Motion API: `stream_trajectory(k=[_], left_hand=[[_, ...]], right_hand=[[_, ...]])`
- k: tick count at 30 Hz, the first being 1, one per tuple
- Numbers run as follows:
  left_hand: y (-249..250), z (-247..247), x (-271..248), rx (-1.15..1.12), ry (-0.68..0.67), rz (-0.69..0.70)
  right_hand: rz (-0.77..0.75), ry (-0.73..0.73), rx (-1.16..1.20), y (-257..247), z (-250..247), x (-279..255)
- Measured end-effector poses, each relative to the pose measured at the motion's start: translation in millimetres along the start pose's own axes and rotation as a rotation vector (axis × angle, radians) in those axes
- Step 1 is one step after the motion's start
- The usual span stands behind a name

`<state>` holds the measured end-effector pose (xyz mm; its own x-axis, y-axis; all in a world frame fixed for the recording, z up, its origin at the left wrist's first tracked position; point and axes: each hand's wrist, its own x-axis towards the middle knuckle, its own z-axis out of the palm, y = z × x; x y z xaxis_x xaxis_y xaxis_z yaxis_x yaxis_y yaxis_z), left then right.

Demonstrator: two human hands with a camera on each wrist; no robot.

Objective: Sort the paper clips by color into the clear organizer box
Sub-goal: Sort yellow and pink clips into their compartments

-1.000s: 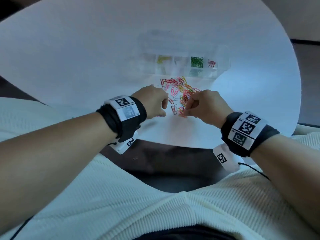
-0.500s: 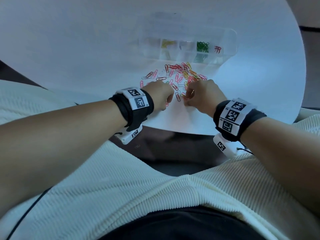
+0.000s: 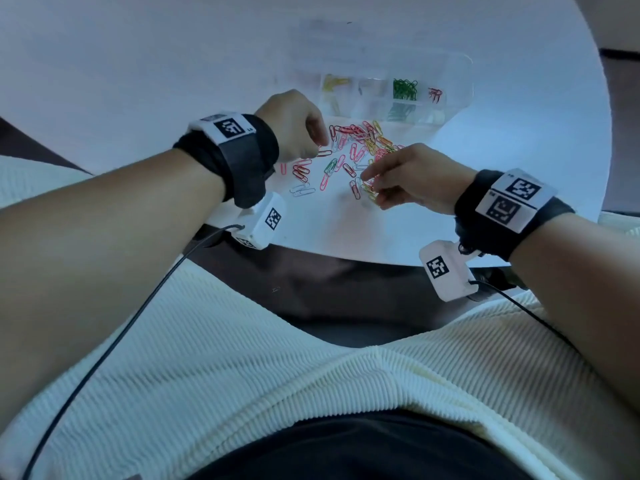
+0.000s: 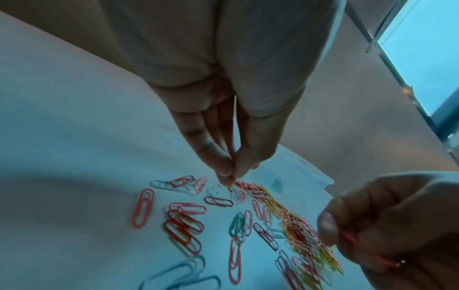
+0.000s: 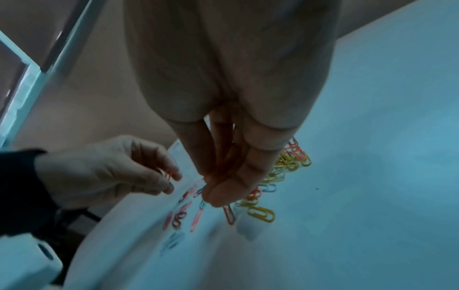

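Observation:
Loose paper clips [image 3: 349, 157] in red, pink, yellow, white and green lie in a pile on the white table [image 3: 138, 81]. Just behind the pile stands the clear organizer box [image 3: 457, 81], holding yellow clips [image 3: 334, 81], green clips [image 3: 403, 89] and red clips [image 3: 434, 94] in separate compartments. My left hand [image 3: 320, 147] is at the pile's far left edge, thumb and finger pinching a pink clip [image 5: 168, 174]. My right hand [image 3: 367, 178] is at the near right side and holds red clips [image 4: 347, 238] in its curled fingers [image 5: 216, 194].
The table's rounded near edge [image 3: 346, 254] runs just below both wrists, with my lap in a cream ribbed top [image 3: 277, 358] under it. Cables hang from both wrist cameras. A window frame [image 4: 387, 58] shows behind the table.
The hands have drawn apart: the left one moved to the pile's far left edge, and more scattered clips show between them. The head view has tilted down.

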<state>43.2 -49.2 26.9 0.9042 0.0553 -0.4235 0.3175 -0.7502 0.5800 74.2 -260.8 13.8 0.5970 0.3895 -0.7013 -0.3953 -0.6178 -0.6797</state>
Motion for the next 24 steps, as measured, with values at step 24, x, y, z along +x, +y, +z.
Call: stream_trajectory(k=[24], left_hand=[[-5.6,46.7,-1.5,0.211,-0.072,-0.078]], right_hand=[[-0.16,0.34,-0.733,13.8,7.7,20.2]])
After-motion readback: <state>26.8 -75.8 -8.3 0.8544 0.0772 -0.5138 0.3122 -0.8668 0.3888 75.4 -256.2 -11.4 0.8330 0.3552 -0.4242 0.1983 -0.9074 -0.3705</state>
